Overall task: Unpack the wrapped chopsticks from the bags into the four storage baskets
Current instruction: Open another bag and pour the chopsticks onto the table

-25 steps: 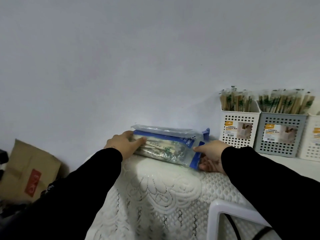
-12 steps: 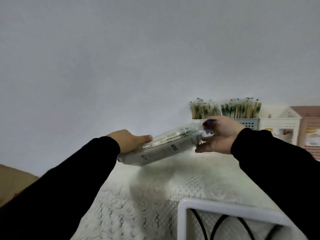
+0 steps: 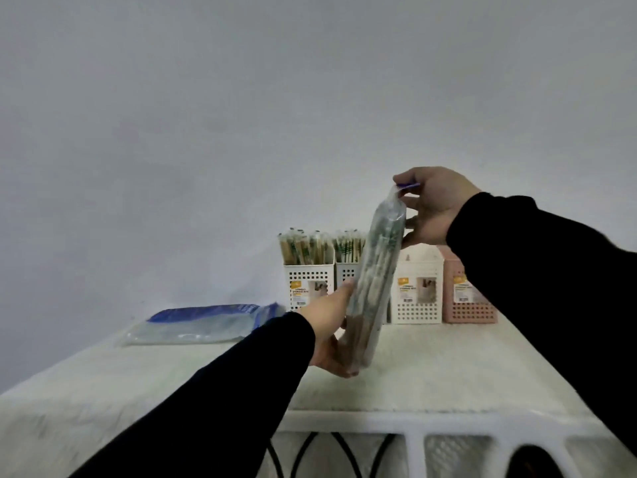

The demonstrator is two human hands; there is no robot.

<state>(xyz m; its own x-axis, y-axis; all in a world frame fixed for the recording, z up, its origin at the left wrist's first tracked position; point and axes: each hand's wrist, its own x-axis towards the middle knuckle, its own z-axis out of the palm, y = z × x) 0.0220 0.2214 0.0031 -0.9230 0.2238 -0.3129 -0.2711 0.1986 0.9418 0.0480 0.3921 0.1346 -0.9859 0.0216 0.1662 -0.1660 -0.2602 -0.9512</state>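
I see the bag of chopsticks (image 3: 374,284) upright before the baskets (image 3: 417,288): left hand (image 3: 332,334) grasping its base, right hand (image 3: 432,210) pinching its top.

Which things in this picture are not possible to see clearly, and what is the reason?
- Head view: second basket, mostly hidden behind the held bag of chopsticks.
- Head view: contents of cream basket and pink basket, not visible; the right hand and sleeve cover their tops.
- Head view: basket labels, too small and blurred.
- Head view: flat bag on the table, contents unclear.
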